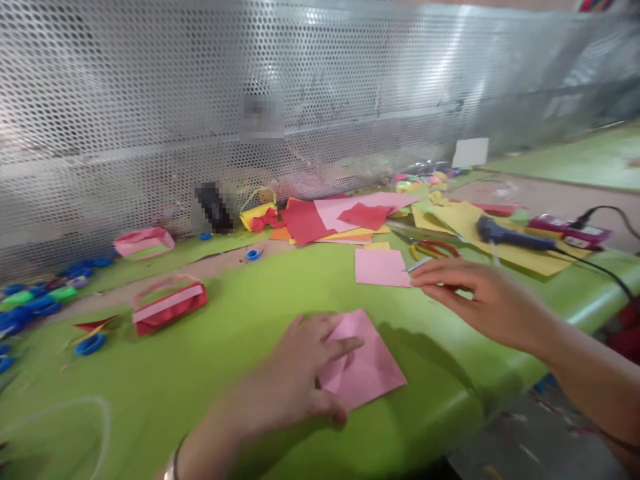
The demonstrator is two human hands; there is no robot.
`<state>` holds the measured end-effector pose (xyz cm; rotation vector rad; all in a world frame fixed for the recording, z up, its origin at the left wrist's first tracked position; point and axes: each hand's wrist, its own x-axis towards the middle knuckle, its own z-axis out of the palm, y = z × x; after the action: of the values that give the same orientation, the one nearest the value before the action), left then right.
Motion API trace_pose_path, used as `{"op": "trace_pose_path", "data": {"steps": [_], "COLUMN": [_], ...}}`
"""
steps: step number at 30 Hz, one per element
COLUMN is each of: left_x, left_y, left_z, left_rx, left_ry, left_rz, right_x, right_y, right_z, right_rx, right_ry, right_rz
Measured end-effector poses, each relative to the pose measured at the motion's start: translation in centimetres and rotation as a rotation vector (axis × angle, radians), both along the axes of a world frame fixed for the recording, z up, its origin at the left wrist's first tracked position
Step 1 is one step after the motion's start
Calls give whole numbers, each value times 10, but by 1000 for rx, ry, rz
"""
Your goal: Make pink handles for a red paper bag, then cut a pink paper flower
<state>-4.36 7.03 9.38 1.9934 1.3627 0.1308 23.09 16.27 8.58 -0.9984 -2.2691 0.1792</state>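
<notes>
My left hand (pixel 305 373) lies with its fingers apart on a creased pink sheet of paper (pixel 373 370) on the green table. Farther back and to the right, my right hand (pixel 465 287) has its thumb and fingers pinched together at the corner of a smaller pink paper square (pixel 379 267). A thin silvery sliver shows at those fingertips; what it is I cannot make out. Just behind that hand lie scissors (pixel 434 249) with red and yellow handles.
Coloured paper sheets (pixel 305 223) are stacked by the perforated metal panel (pixel 320 87). A corded glue gun (pixel 515 237) rests on yellow paper at the right. At the left are a red paper bag (pixel 170 308), a pink one (pixel 145 241) and blue rings (pixel 90 344).
</notes>
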Motion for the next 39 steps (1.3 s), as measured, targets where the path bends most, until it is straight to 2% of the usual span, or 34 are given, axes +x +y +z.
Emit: {"op": "trace_pose_path", "data": {"steps": [3,5,8,10,12,14,18,22,26,28,31,33,39], "left_x": [-7,-13,-22,-26,-30,-31,-33,-37,-37,-34,-26,-20,-12], "left_y": [3,7,13,16,17,18,22,27,26,23,19,17,15], "left_z": [0,-1,-4,-7,-9,-12,-19,-26,-25,-20,-12,-9,-13], "left_rx": [5,76,159,123,45,-1,88,285,512,494,356,283,65], "left_ry": [-35,-65,-132,-235,-363,-435,-408,-446,-361,-446,-634,-694,-784], "left_rz": [156,240,382,486,586,681,834,916,1062,1040,854,791,858], "right_x": [-48,-79,-112,-122,-123,-121,-121,-125,-123,-121,-122,-123,-124], "right_y": [14,26,40,43,42,40,40,54,59,54,41,33,33], "right_z": [33,42,29,11,-4,-14,-24,-30,-21,-13,-5,-5,-12], "right_rx": [-36,-88,-264,-499,-737,-844,-819,-655,-650,-741,-917,-1000,-1145], "right_ry": [-130,-254,-294,-185,-65,26,80,106,341,464,553,550,544], "right_rz": [246,357,444,474,453,386,304,152,119,172,276,318,453]}}
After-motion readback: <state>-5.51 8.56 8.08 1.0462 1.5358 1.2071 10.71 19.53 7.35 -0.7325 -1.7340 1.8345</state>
